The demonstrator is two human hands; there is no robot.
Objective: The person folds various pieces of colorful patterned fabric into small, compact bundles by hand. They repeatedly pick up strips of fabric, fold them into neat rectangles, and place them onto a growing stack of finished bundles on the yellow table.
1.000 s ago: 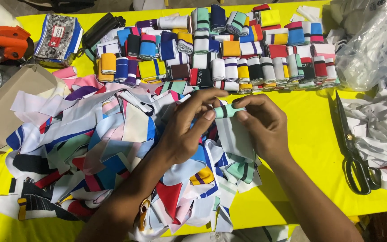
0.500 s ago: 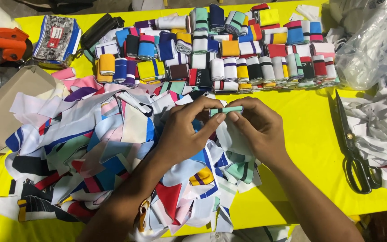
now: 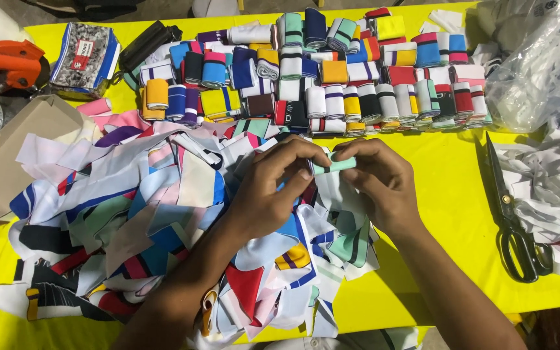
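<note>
Where yellow table [image 3: 448, 194] shows, fabric strips [image 3: 131, 214], scissors [image 3: 513, 220], cardboard box [image 3: 14, 149]

The hands hide most of the mint-green fabric strip [image 3: 336, 164]: the left hand [image 3: 273, 188] and right hand [image 3: 380, 185] cover its ends, so how far it is rolled cannot be told. At nine o'clock the cardboard box [image 3: 14, 152] is cut by the edge, as is the orange tool [image 3: 4, 61] at ten o'clock. At two o'clock the clear plastic bag [image 3: 539, 58] blurs its contents.
</note>
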